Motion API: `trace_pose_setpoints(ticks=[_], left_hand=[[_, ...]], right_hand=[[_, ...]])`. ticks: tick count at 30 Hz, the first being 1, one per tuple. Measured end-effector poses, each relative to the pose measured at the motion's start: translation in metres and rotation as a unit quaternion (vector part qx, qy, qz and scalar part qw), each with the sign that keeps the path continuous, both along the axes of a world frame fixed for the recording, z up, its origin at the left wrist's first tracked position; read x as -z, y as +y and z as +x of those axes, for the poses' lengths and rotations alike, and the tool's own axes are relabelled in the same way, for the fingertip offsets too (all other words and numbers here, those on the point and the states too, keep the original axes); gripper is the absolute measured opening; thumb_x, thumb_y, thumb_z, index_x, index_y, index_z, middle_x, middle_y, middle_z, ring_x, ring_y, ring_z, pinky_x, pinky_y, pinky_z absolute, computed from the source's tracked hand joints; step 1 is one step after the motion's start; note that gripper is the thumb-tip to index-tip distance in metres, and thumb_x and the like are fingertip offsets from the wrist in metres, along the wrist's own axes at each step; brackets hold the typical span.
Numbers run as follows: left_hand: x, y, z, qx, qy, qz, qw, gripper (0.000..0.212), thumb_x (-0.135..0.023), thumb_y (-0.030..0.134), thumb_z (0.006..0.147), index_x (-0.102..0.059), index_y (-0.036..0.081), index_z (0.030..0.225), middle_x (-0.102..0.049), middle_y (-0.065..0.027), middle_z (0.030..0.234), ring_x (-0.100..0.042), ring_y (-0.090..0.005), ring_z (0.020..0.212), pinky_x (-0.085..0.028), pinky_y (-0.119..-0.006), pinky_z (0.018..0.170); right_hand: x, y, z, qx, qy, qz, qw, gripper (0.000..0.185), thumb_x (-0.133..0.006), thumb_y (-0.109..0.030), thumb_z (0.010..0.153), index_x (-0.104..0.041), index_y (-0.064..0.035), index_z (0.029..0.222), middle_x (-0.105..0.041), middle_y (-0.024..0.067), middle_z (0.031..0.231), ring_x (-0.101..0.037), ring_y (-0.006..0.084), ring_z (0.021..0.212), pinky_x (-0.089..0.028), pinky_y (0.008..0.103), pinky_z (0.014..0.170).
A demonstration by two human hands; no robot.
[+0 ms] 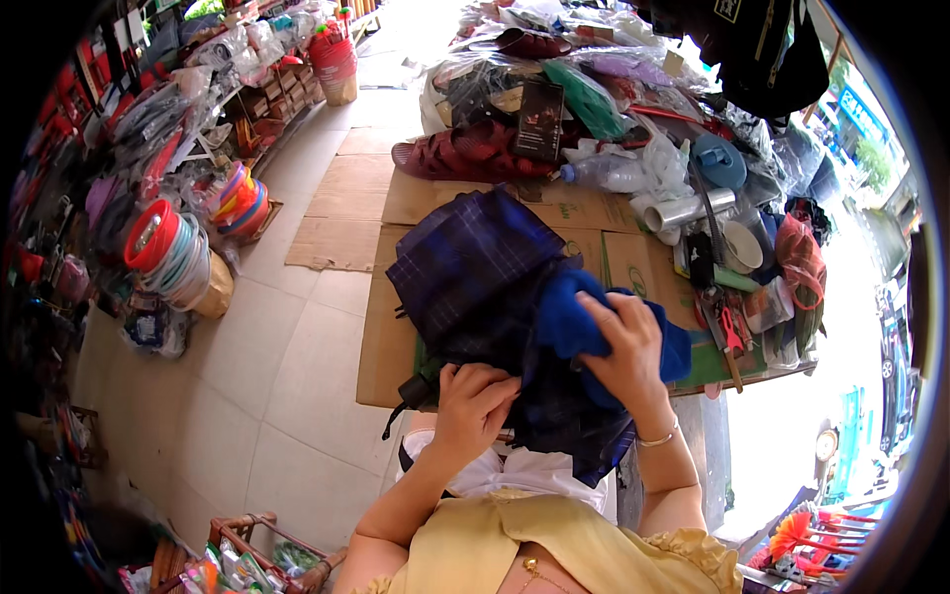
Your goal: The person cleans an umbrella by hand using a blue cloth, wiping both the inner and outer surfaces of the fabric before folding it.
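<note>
A dark blue plaid folding umbrella (475, 267) lies partly open and loosely bunched across the table edge and my lap. Its black handle (417, 390), with a wrist cord, points to the left. My left hand (479, 405) rests by the handle with its fingers curled on the dark fabric; what lies inside the fingers is hidden. My right hand (627, 345) grips a bright blue cloth (568, 315) and presses it against the right part of the umbrella canopy. Part of the cloth hangs out to the right of that hand.
Cardboard (378, 327) covers the table. Maroon sandals (464, 152), a plastic bottle (605, 172), a clear film roll (690, 210) and pink-handled scissors (731, 330) lie at its back and right. Stacked plastic basins (174, 256) stand on the floor at left.
</note>
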State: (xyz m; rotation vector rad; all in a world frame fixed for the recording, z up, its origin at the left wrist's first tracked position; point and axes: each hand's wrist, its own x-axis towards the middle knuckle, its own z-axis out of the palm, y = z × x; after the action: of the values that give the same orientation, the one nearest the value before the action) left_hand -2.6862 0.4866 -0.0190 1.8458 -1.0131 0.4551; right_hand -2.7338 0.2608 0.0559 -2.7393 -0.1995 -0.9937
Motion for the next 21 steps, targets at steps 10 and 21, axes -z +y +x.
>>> trace_pose_setpoints(ticks=[10,21], left_hand=[[0.000,-0.004,-0.003,0.000,0.010,-0.008,1.000,0.021,-0.071,0.007,0.071,-0.066,0.009,0.092,-0.065,-0.0047,0.098,-0.059,-0.0258,0.093,-0.035,-0.043,0.084],[0.010,0.006,-0.004,0.009,0.014,0.001,1.000,0.021,-0.070,0.009,0.070,-0.065,0.010,0.090,-0.065,-0.0075,0.101,-0.058,-0.0290,0.098,-0.034,-0.048,0.091]], right_hand=[[-0.022,0.030,-0.025,-0.186,-0.058,-0.070,0.978,0.052,-0.073,-0.022,0.059,-0.072,-0.0194,0.111,-0.059,0.0054,0.101,-0.059,0.0204,0.080,-0.045,0.0344,0.069],[-0.023,0.012,-0.023,-0.060,-0.165,0.016,0.984,0.049,-0.079,-0.018,0.061,-0.072,-0.0149,0.109,-0.057,0.0086,0.096,-0.058,0.0259,0.076,-0.046,0.0393,0.066]])
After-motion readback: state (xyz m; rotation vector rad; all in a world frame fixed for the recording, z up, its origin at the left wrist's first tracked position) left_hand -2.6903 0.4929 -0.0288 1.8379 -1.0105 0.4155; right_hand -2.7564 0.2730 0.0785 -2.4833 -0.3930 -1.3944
